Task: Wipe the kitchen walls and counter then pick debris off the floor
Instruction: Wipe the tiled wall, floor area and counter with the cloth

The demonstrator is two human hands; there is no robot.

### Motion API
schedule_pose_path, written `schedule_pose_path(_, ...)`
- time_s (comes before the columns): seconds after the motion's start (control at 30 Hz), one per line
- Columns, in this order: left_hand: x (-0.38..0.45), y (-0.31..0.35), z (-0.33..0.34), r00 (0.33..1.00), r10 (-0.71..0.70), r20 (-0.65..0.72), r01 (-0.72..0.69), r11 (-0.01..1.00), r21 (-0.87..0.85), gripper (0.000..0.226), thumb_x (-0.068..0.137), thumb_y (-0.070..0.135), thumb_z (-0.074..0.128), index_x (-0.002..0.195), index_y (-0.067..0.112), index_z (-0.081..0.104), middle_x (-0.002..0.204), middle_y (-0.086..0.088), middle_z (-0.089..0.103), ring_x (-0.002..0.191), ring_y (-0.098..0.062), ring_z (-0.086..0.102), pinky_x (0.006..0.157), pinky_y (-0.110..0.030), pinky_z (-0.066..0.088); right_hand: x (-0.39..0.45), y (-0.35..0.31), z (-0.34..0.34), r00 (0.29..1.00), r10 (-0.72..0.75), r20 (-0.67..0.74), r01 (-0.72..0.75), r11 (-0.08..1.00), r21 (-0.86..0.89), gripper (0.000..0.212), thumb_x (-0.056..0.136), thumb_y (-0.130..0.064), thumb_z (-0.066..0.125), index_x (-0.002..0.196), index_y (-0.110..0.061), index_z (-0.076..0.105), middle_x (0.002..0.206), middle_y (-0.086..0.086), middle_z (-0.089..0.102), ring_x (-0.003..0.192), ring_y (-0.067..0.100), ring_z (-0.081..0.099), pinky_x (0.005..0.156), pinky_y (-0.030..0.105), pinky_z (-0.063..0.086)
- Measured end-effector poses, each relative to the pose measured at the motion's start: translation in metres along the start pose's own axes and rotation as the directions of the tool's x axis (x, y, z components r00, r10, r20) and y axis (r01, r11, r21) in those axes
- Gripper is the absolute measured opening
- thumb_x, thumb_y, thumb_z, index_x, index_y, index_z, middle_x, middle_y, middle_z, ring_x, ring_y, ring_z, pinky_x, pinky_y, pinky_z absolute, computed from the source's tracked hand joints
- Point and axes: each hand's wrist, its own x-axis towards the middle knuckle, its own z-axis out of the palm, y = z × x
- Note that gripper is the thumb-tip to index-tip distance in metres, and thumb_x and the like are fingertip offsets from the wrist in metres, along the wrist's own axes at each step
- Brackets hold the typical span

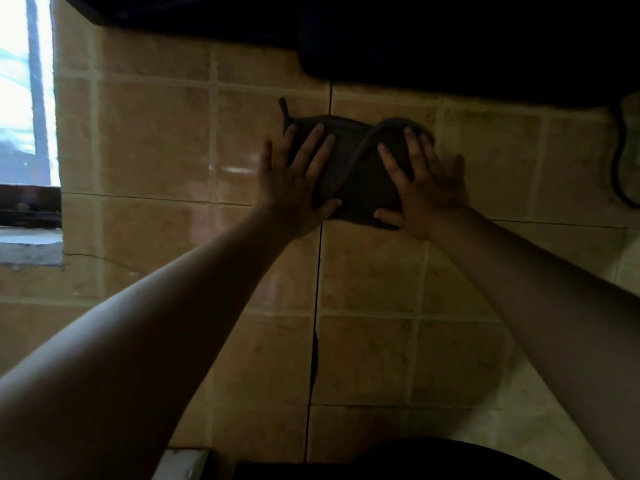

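Observation:
A dark cloth (360, 168) lies flat against the beige tiled wall (156, 140), with a small loop sticking up at its upper left corner. My left hand (294, 178) presses on the cloth's left side, fingers spread and thumb under its lower edge. My right hand (426, 188) presses on the right side in the same way. Both arms reach up from the bottom of the view.
A dark cabinet or hood (450, 39) overhangs the wall just above the cloth. A bright window (24, 88) with a sill is at the left. A dark cable (620, 161) hangs at the far right. A dark object (398, 462) sits at the bottom edge.

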Motion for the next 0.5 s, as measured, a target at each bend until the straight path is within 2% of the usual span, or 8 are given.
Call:
schedule_pose_path(0.2,-0.02,0.006,0.008,0.999,0.033,-0.022,-0.033,0.999,0.007,0.09,0.084,0.07,0.028,0.147,0.023,-0.016,0.158,-0.001,-0.013,0.144,-0.032,-0.008,0.114,-0.05,0.003,-0.017,-0.003,0.019,1.0,-0.018,-0.016,0.018,0.999,0.027,0.102,0.079,-0.068,0.048,0.144,-0.034,-0.023,0.153,0.008,-0.031,0.144,0.028,-0.018,0.11,0.061,0.009)
schedule_pose_path(0.33,-0.037,0.01,0.02,0.999,0.044,-0.012,-0.044,0.999,0.029,0.088,0.084,0.07,0.02,0.146,0.023,-0.021,0.157,-0.001,-0.017,0.144,-0.032,-0.011,0.114,-0.051,0.001,-0.033,-0.011,0.034,0.999,-0.023,-0.025,0.025,0.997,0.077,0.103,0.079,-0.066,0.052,0.145,-0.034,-0.021,0.154,0.009,-0.028,0.143,0.028,-0.019,0.11,0.062,0.004)
schedule_pose_path(0.5,-0.054,0.014,0.035,0.999,0.028,-0.031,-0.028,0.999,0.02,0.089,0.082,0.073,0.023,0.147,0.026,-0.017,0.158,0.001,-0.013,0.145,-0.03,-0.009,0.112,-0.051,0.001,-0.049,-0.017,0.048,0.999,-0.032,-0.043,0.035,0.995,0.088,0.103,0.078,-0.066,0.052,0.144,-0.034,-0.021,0.154,0.011,-0.026,0.144,0.03,-0.017,0.11,0.063,0.002)
